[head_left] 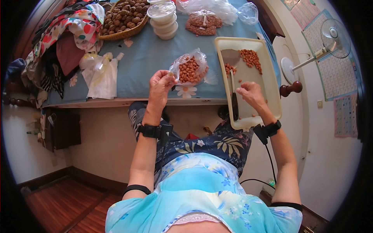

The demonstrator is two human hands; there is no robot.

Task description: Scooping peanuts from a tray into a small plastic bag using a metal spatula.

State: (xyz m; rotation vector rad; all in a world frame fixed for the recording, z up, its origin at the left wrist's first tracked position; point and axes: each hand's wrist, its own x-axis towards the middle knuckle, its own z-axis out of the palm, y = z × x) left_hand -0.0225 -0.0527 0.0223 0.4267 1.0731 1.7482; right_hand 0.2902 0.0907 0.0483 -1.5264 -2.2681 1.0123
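A clear plastic bag [200, 58] of reddish shelled peanuts [189, 70] lies opened near the table's front edge. My left hand [160, 86] is closed in a pinch at the bag's left rim. My right hand [252, 95] hovers over a cream rectangular tray [275, 83] with its fingertips pressed together; whatever they hold is hidden. In the tray, a pile of peanuts [250, 60] sits at the far side. A turner [234, 105] with a broad grey blade and dark handle lies along the tray's left, with more peanuts on and beside it. A few single peanuts are scattered near my right hand.
Farther back are a wicker basket [130, 34] of walnuts, stacked lidded tubs [165, 29] and a tied bag of peanuts [204, 24]. White plastic bags [101, 79] and heaped clothes [72, 40] occupy the left. A fan [330, 42] stands right of the tray.
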